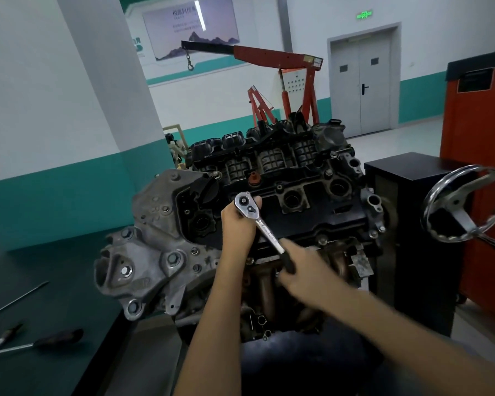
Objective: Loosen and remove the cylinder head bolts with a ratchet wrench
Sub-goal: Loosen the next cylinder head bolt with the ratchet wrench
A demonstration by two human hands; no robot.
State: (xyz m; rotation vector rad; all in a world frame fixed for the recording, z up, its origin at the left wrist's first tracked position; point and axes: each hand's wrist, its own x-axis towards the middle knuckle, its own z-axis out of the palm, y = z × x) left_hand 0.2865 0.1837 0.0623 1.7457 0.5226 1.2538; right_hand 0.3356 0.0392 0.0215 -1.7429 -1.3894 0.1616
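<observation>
We have the ratchet wrench (265,230) set down on the black top cover (312,221) of the engine (155,252), near the cover's front left corner. Our left hand (237,224) cups the wrench's round head, fingers curled round it from the left and below to steady it. The bolt beneath is hidden, so we cannot tell how far out it stands. Our right hand (300,272), blurred, is wrapped round the black grip at the handle's end, which points off the cover's near edge toward us.

We judge this to be the loosening stroke on one bolt, early in the job, since other bolt heads (322,239) sit seated along the cover's near edge. The next move calls for a firm, level swing of the handle. The left hand should press the head square so the socket does not ride off. After that comes a return stroke in the tight room above the exhaust manifold (340,262).

Two screwdrivers (55,340) lie on the green bench (40,252) at the left, well apart from the engine.
</observation>
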